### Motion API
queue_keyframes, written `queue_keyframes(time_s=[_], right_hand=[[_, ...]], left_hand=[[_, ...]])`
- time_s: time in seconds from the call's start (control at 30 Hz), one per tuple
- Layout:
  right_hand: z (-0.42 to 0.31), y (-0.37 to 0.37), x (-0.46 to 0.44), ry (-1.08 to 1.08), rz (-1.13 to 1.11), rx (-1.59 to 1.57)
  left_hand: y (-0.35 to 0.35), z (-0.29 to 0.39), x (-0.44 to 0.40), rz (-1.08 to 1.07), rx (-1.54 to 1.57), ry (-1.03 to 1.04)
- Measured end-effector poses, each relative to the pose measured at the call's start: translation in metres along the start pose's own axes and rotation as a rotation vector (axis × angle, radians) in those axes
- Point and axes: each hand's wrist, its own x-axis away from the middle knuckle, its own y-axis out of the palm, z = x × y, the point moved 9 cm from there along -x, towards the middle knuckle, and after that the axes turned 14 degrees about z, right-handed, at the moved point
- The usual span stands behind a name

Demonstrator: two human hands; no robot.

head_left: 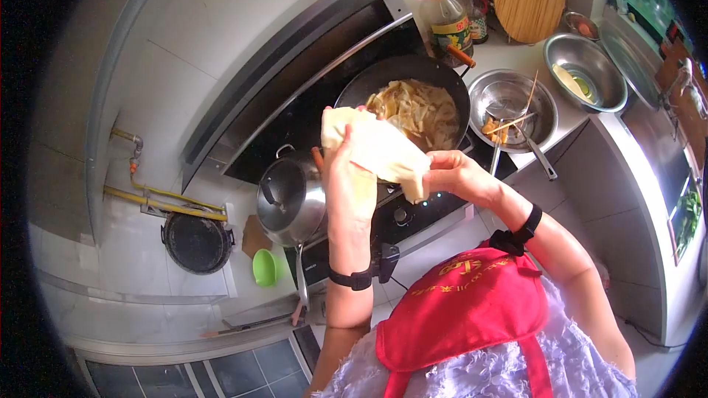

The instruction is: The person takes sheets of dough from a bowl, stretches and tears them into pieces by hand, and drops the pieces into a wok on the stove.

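A thin, floppy, pale yellow dough sheet (376,149) is stretched between my two hands, in front of the wok. My left hand (342,169) supports its left side, with the thumb on top and the other fingers mostly hidden behind it. At the right end, my right hand (456,177) pinches a drooping corner between thumb and fingers. Just beyond the sheet, a black wok (361,81) sits on the stove, holding a heap of wide, flat pale pieces (422,107) in brownish liquid. The sheet covers part of the wok's near rim.
Left of my hands stands a lidded steel pan (284,199). Right of the wok are a steel bowl (542,88) with utensils and a second steel bowl (597,66). An oil bottle (448,22) stands behind the wok. A green cup (265,268) sits at left.
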Motion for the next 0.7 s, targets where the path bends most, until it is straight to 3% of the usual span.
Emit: queue_keyframes(time_s=[0.1,0.27,0.37,0.5,0.53,0.7], right_hand=[[-0.019,0.016,0.005,-0.034,-0.122,0.067],[-0.024,0.027,-0.004,0.023,-0.216,0.231],[-0.034,0.02,-0.014,-0.021,-0.021,0.399],[-0.042,0.036,-0.008,-0.127,-0.008,0.31],[-0.04,0.033,-0.005,-0.127,-0.006,0.432],[-0.017,0.01,0.001,0.082,-0.051,0.564]], left_hand=[[0.019,-0.005,0.007,-0.169,-0.084,-0.063],[0.036,-0.012,0.02,-0.228,-0.102,-0.174],[0.038,-0.019,0.019,-0.257,-0.164,-0.146],[0.036,-0.013,0.017,-0.242,-0.186,-0.069],[0.032,-0.009,0.014,-0.209,-0.187,-0.077],[0.021,0.009,0.006,-0.192,-0.216,-0.053]])
